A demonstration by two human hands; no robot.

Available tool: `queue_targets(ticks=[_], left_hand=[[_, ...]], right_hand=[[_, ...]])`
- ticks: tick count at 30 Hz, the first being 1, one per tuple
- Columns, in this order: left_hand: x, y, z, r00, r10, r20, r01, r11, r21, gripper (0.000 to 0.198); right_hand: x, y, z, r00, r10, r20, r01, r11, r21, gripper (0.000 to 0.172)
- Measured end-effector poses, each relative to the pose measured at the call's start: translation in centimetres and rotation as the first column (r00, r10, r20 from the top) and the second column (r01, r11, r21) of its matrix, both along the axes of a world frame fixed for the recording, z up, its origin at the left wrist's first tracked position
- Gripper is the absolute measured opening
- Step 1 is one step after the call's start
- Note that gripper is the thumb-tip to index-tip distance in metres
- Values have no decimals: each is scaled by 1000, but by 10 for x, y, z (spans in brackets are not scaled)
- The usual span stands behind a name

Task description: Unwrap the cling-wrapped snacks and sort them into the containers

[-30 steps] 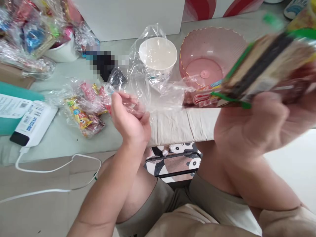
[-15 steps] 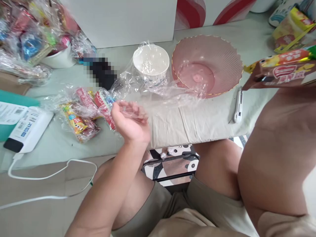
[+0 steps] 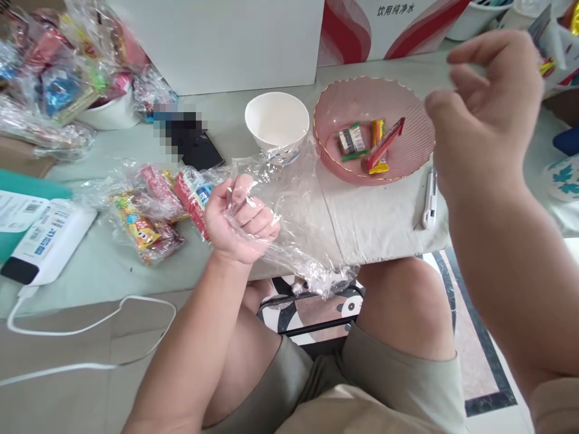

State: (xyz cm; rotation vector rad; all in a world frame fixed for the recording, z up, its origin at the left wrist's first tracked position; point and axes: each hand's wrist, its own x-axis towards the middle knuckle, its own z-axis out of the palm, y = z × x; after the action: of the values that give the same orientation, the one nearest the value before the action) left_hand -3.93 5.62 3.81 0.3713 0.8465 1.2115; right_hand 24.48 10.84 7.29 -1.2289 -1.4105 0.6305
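In the head view my left hand [image 3: 244, 220] is closed round a clear plastic bag [image 3: 289, 199], which spreads to the right and droops over the table's front edge. My right hand [image 3: 493, 96] is raised beside the right rim of a pink ribbed bowl [image 3: 375, 108]. Its fingers are half curled and apart, with nothing visible between them. In the bowl lie a small green-edged wrapped snack [image 3: 353, 140], a yellow packet [image 3: 378, 163] and a red stick packet [image 3: 385, 144]. Behind the bag a white paper cup [image 3: 277, 120] stands upright.
Bagged snacks [image 3: 149, 211] lie left of my left hand. A utility knife [image 3: 429, 202] is right of the bowl. A dark phone [image 3: 201, 150], a white device [image 3: 54, 235] with a cable and a snack heap [image 3: 58, 78] are at left. White boxes [image 3: 235, 42] stand behind.
The small packets now lie in the bowl, which held none before. My right hand has come into view, and the snack packages at the right are gone. My left fingers have closed on the bag.
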Motion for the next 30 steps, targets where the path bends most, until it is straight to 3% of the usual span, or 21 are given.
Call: queue_targets(ticks=[2,4,7,9,11,14,15,17,20,22,24,27,30], left_hand=[[-2,-2,-2,1000,-7,-25,7,1000,-21,53],[-4,-4,-4,999,-11,-49,9,999,-46,54],[-2,-8,-6,997,-29,-66,23,995,-100,62],[2,-10,-8,996,-52,-75,39,985,-165,66],[5,-11,-8,991,-111,-72,92,969,-231,64],[7,-7,-2,960,-278,-25,262,926,-271,56],[7,-5,1,947,-321,-15,306,914,-265,54],[6,1,4,948,-318,-27,304,925,-226,47],[8,4,0,994,-71,-82,63,993,-96,41],[12,-3,-9,991,45,-126,-47,999,-13,40],[18,-18,-18,980,-48,-194,54,998,28,47],[28,-45,-25,863,-380,-333,395,918,-24,63],[36,-61,-23,739,-463,-488,478,872,-104,37]], right_hand=[[-20,-30,-6,994,53,-101,-45,996,78,21],[-38,-61,-22,959,174,-224,-186,982,-36,13],[-59,-93,-56,920,158,-357,-272,915,-297,33],[-68,-99,-77,882,118,-457,-318,864,-391,57],[-73,-97,-89,833,118,-540,-390,817,-424,68],[-76,-92,-91,803,169,-571,-493,727,-477,46],[-75,-92,-89,812,160,-562,-484,723,-493,42],[-71,-94,-84,844,69,-532,-372,789,-488,42],[-61,-99,-78,862,-97,-498,-136,901,-411,38],[-55,-101,-75,857,-158,-491,-24,939,-344,34],[-50,-102,-71,849,-198,-490,58,956,-287,32],[-43,-104,-67,861,-235,-451,138,961,-238,31],[-35,-106,-63,879,-233,-416,146,962,-231,29]])
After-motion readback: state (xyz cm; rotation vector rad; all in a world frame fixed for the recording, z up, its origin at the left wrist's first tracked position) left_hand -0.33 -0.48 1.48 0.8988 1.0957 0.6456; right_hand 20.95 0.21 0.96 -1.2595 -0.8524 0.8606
